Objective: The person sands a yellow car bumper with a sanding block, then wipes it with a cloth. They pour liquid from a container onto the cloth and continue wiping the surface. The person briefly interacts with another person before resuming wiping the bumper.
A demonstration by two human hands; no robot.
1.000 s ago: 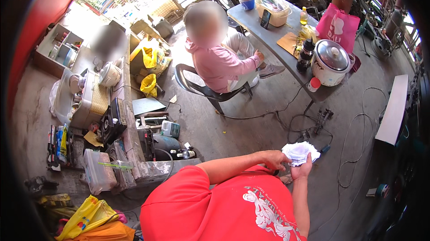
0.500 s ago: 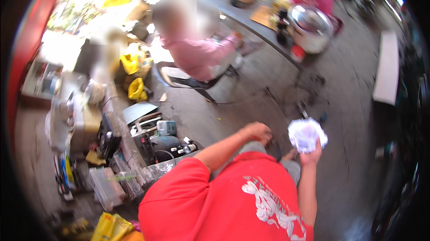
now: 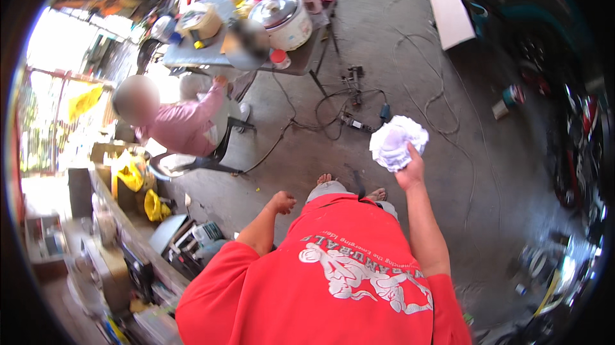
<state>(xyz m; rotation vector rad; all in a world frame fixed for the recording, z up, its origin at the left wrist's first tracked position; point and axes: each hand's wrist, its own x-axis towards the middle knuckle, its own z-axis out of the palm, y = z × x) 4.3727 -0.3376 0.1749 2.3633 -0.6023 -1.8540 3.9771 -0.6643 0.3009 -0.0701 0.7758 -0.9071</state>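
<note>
Out in front to the right, my right hand (image 3: pixel 411 169) grips a round white ruffled bundle (image 3: pixel 396 141) that looks like layered cloth. The thumb lies over its top face and the fingers go out of sight beneath it. My left hand (image 3: pixel 282 203) hangs by my left side, clear of my red shirt, its fingers loosely curled with nothing visible in them. Below the bundle, on the floor, lie a black power strip (image 3: pixel 356 123) and a dark plug adapter (image 3: pixel 385 112) with cords.
A person in pink (image 3: pixel 186 128) sits on a dark chair (image 3: pixel 208 163) by a grey table (image 3: pixel 214 57). A lidded pot (image 3: pixel 282 21) stands on it. Cords (image 3: pixel 442 92) loop over the floor. Cluttered boxes and tools line the left; a motorcycle (image 3: pixel 570 153) stands right.
My view has swung to the right, so the table and seated person now appear further left. The white bundle stays in my right hand. My left hand has moved back toward my side.
</note>
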